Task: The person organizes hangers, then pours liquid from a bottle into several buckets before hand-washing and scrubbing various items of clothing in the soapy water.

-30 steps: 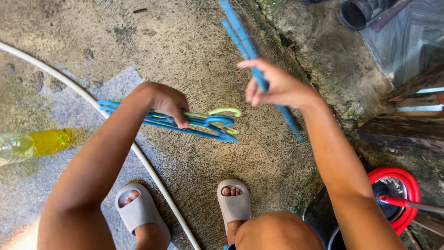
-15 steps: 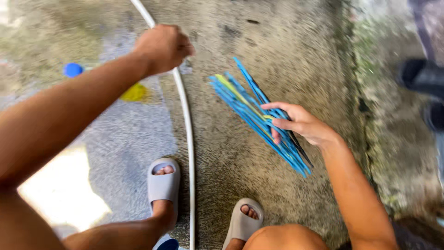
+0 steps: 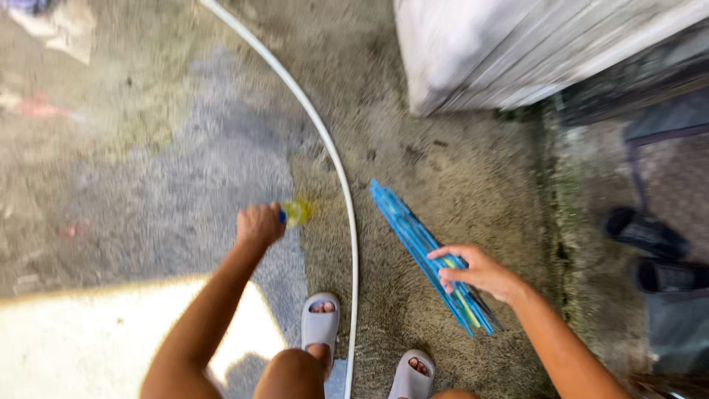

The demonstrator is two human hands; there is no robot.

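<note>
Left hand (image 3: 260, 224) now closed on yellow bottle (image 3: 296, 213), right hand (image 3: 476, 272) still gripping blue hangers (image 3: 413, 236)

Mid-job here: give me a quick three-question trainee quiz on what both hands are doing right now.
1. True or false: the right hand holds the bundle of blue plastic clothes hangers.
2. What does the left hand grip? A) yellow-green plastic bottle with blue cap B) grey slide sandal C) white curved hose
3. Fill in: the hose runs along the concrete ground between the bottle and the ____.

Key: 1 true; 2 A; 3 hangers.
</note>
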